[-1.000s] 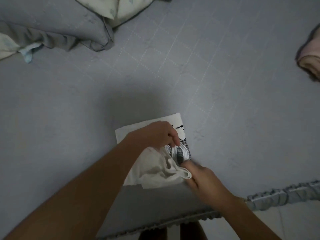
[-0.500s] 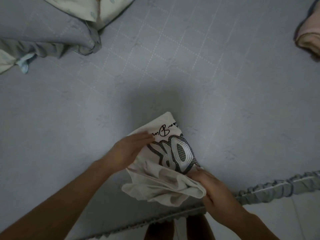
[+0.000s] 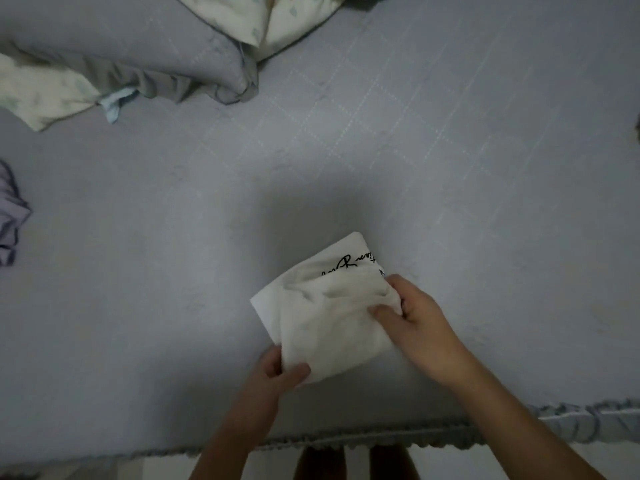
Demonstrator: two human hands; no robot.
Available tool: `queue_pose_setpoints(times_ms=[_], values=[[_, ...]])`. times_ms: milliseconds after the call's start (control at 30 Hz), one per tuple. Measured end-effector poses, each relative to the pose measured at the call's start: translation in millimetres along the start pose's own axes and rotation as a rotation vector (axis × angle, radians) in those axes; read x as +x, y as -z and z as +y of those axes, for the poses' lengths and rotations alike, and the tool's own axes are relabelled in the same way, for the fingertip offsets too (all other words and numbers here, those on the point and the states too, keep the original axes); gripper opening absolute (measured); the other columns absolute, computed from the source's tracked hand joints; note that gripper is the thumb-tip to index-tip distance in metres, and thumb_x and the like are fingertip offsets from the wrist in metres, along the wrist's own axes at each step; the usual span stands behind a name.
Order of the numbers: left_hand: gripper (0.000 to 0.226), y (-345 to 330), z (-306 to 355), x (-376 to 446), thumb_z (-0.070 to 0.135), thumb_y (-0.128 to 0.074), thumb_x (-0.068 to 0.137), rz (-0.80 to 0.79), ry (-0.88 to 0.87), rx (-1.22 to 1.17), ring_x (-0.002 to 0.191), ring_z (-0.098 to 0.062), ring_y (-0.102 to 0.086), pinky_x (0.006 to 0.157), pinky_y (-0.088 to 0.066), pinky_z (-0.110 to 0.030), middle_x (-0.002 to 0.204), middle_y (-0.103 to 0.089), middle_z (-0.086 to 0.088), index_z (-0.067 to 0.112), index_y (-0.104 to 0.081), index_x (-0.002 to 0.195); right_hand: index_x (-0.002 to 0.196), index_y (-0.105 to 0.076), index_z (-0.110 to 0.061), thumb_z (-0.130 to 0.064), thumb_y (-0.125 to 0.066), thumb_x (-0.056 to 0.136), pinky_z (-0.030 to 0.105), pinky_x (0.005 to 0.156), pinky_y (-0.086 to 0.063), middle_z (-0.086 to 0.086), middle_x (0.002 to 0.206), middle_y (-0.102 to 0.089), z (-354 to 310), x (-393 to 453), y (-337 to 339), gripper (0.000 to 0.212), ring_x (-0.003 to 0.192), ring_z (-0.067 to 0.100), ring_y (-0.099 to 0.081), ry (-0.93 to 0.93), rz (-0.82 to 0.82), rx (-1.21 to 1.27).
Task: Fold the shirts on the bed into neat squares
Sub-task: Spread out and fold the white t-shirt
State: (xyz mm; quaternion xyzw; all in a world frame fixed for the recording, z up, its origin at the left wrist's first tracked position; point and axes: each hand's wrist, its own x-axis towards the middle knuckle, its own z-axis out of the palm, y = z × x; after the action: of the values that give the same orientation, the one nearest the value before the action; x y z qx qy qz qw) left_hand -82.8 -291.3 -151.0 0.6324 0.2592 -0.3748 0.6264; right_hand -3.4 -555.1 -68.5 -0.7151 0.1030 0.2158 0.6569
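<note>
Shirt (image 3: 322, 317) is lying diagonally between hands (script end far), left hand (image 3: 277, 374) pinching near corner, right hand (image 3: 412, 313) gripping right-side bunch.

The shirt (image 3: 325, 317) is looking like soft matt white cotton, creasing a bit, with black print on it. The bed (image 3: 450, 150) is wearing a matt grey quilted cover with stitched squares, and the near edge is showing a ruffled cloth trim (image 3: 571, 420).

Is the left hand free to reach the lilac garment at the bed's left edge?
Probably not yet: the left hand grips the white shirt. The bed towards the lilac garment looks bare.
</note>
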Motion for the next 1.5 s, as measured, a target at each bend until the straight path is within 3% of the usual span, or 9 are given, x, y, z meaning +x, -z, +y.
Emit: queue_pose_setpoints(times_ms=[300, 433, 600, 800, 900, 967, 1133, 1233, 1500], values=[[0.06, -19.8, 27.2, -11.0, 0.043, -0.085, 0.064, 0.084, -0.139, 0.05, 0.105, -0.009, -0.068, 0.079, -0.058, -0.026, 0.115, -0.072, 0.01, 0.032, -0.065, 0.12, 0.114, -0.063, -0.04, -0.032, -0.056, 0.099, 0.021, 0.075, -0.053, -0.012, 0.106, -0.073, 28.1, 7.3, 19.6, 0.019, 0.097, 0.009, -0.071, -0.159, -0.071, -0.094], [0.051, -29.5, 27.7, -17.3, 0.034, -0.08, 0.066, 0.124, -0.191, -0.119, 0.106, -0.009, -0.068, 0.077, -0.055, -0.019, 0.116, -0.072, 0.008, 0.039, -0.069, 0.116, 0.123, -0.062, -0.033, -0.035, -0.074, 0.084, 0.023, 0.081, -0.055, -0.003, 0.117, -0.071, 43.6, -9.8, 36.8, 0.041, 0.108, 0.017, -0.068, -0.183, -0.172, 0.06], [0.061, -27.2, 20.5, -7.5, 0.024, -0.081, 0.061, 0.13, -0.172, -0.336, 0.115, -0.025, -0.064, 0.087, -0.054, -0.034, 0.123, -0.069, -0.006, 0.033, -0.069, 0.12, 0.137, -0.054, -0.026, -0.045, -0.08, 0.073, 0.039, 0.119, -0.027, -0.01, 0.147, -0.048, 67.1, -12.5, 44.9, 0.071, 0.139, 0.002, -0.036, 0.343, -0.337, -0.852], [0.072, -20.3, 25.1, -4.5, 0.031, -0.088, 0.061, 0.043, -0.147, -0.313, 0.117, -0.028, -0.063, 0.089, -0.054, -0.033, 0.125, -0.068, -0.008, 0.019, -0.063, 0.128, 0.093, -0.074, -0.009, -0.031, -0.052, 0.092, 0.024, 0.089, -0.044, 0.006, 0.102, -0.074, 74.9, 3.4, 44.8, 0.031, 0.095, 0.024, -0.068, 0.494, -0.273, -0.952], [0.069, -13.4, 46.0, -6.0, 0.039, -0.09, 0.064, 0.035, -0.134, -0.272, 0.111, -0.033, -0.066, 0.088, -0.055, -0.043, 0.12, -0.07, -0.012, 0.016, -0.065, 0.124, 0.072, -0.066, -0.015, -0.021, -0.063, 0.084, 0.021, 0.071, -0.036, -0.001, 0.077, -0.07, 72.9, 9.7, 40.7, 0.014, 0.068, 0.023, -0.065, 0.536, -0.316, -1.052], [0.057, -10.4, 60.1, -5.7, 0.037, -0.088, 0.067, 0.02, -0.142, -0.252, 0.105, -0.037, -0.068, 0.084, -0.057, -0.049, 0.115, -0.071, -0.015, 0.016, -0.07, 0.117, 0.074, -0.066, -0.017, -0.015, -0.078, 0.075, 0.023, 0.074, -0.034, -0.004, 0.08, -0.071, 70.7, 15.6, 37.0, 0.012, 0.073, 0.021, -0.067, 0.502, -0.386, -1.135], [0.044, -6.2, 71.2, 0.4, 0.008, -0.07, 0.072, 0.075, -0.226, -0.286, 0.102, -0.034, -0.069, 0.08, -0.058, -0.042, 0.113, -0.072, -0.014, 0.019, -0.07, 0.115, 0.087, -0.068, -0.019, -0.034, -0.078, 0.072, 0.028, 0.078, -0.043, -0.005, 0.09, -0.069, 63.0, 20.8, 30.3, 0.023, 0.088, 0.016, -0.065, 0.138, -0.382, -0.812], [0.054, -6.7, 63.8, 2.5, 0.003, -0.066, 0.073, 0.073, -0.24, -0.353, 0.108, -0.033, -0.067, 0.086, -0.057, -0.042, 0.12, -0.069, -0.015, 0.02, -0.064, 0.123, 0.107, -0.067, -0.04, -0.038, -0.08, 0.075, 0.016, 0.082, -0.05, -0.02, 0.108, -0.065, 62.2, 4.3, 25.8, 0.035, 0.099, -0.003, -0.062, -0.095, -0.373, -0.482], [0.033, -8.6, 60.9, 12.9, 0.012, -0.061, 0.093, 0.188, -0.167, -0.374, 0.105, -0.027, -0.069, 0.081, -0.058, -0.041, 0.118, -0.071, -0.007, 0.026, -0.067, 0.121, 0.108, -0.055, -0.049, -0.024, -0.076, 0.085, 0.0, 0.068, -0.044, -0.032, 0.101, -0.065, 79.7, -13.0, 19.0, 0.039, 0.092, -0.019, -0.059, -0.25, -0.031, -0.328]])
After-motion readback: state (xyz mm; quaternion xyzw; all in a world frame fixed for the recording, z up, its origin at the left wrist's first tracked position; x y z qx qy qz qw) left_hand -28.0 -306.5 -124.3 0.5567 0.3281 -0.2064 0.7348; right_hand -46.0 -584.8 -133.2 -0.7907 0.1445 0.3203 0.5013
